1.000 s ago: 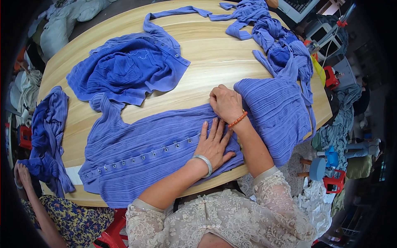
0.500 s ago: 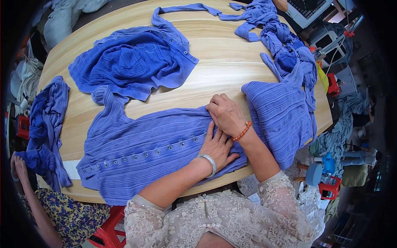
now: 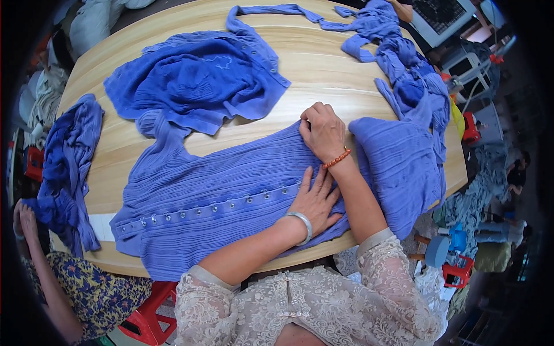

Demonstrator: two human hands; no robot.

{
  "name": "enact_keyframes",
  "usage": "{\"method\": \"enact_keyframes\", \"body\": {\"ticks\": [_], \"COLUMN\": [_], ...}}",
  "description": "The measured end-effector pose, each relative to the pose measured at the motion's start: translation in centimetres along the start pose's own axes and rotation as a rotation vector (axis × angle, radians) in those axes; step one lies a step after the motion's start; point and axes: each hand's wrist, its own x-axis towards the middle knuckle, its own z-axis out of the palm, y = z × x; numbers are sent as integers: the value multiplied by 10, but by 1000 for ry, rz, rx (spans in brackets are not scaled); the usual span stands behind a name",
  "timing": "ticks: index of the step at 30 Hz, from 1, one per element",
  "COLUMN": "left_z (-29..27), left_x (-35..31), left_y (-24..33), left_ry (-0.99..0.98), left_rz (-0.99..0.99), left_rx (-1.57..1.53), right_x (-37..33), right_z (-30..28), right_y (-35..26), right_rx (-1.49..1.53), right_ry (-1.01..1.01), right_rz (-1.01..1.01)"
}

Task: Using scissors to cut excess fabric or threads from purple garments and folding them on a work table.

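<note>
A blue ribbed cardigan lies flat in front of me, with a row of metal snap buttons along its middle band. My left hand, a pale bangle at its wrist, rests flat with fingers spread on the cloth near the right end. Farther off, my right hand, with a red bead bracelet, pinches the cardigan's far right corner and draws the edge taut. Just right of that hand sits a folded blue ribbed garment. Part of the cardigan's right end is hidden under my hands and forearm.
Another blue garment, inside out, lies at the far left of the wooden table. Tangled blue garments run along the right edge. At left, a person's hand is beside a blue garment. A red stool stands below.
My right hand has moved away from me, pulling the cardigan's far corner outward. My left hand stays flat on the cloth. The whole view has shifted slightly.
</note>
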Motion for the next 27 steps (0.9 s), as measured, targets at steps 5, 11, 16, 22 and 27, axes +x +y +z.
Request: {"method": "enact_keyframes", "body": {"ticks": [5, 11, 16, 22, 27], "left_z": [8, 22, 24, -57, -104], "left_x": [17, 46, 54, -44, -185], "left_y": [1, -2, -5, -35, -76], "left_ry": [62, 105, 186, 143, 252], "left_rz": [16, 22, 103, -131, -499], "left_rx": [-53, -79, -127, -22, 112], "right_x": [9, 4, -27, -85, -116], "right_z": [16, -11, -60, -88, -71], "right_y": [17, 10, -34, -47, -33], "right_rx": [-42, 12, 272, 335, 253], "right_ry": [3, -173, -155, -126, -207], "right_rz": [-136, -74, -103, -84, -25]}}
